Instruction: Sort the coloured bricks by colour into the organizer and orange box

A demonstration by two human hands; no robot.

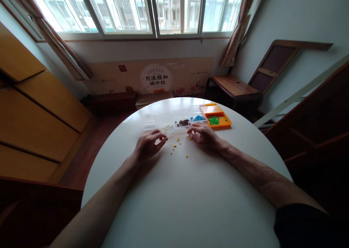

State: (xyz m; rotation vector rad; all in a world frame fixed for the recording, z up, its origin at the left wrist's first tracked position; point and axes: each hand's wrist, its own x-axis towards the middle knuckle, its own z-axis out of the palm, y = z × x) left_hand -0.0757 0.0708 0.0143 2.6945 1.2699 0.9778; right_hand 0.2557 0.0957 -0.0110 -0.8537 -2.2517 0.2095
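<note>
Both my hands rest on a round white table (pixel 180 200). My left hand (pixel 149 144) lies curled, its fingertips drawn together near the clear boxes; what they pinch, if anything, is too small to see. My right hand (pixel 204 134) is also curled, fingertips pressed at a small yellow piece (pixel 190 138). Several tiny yellow pieces (pixel 177 145) lie scattered on the table between the hands. Just beyond the fingers stands a row of clear compartment boxes (pixel 174 122) with pale, dark brown (pixel 183 123) and blue pieces (pixel 197 118).
An orange tray (pixel 222 122) holding green pieces (pixel 213 120) sits at the right end of the boxes. Around the table are a wooden cabinet on the left, a low wooden bench (pixel 234 86) at the back right, and windows behind.
</note>
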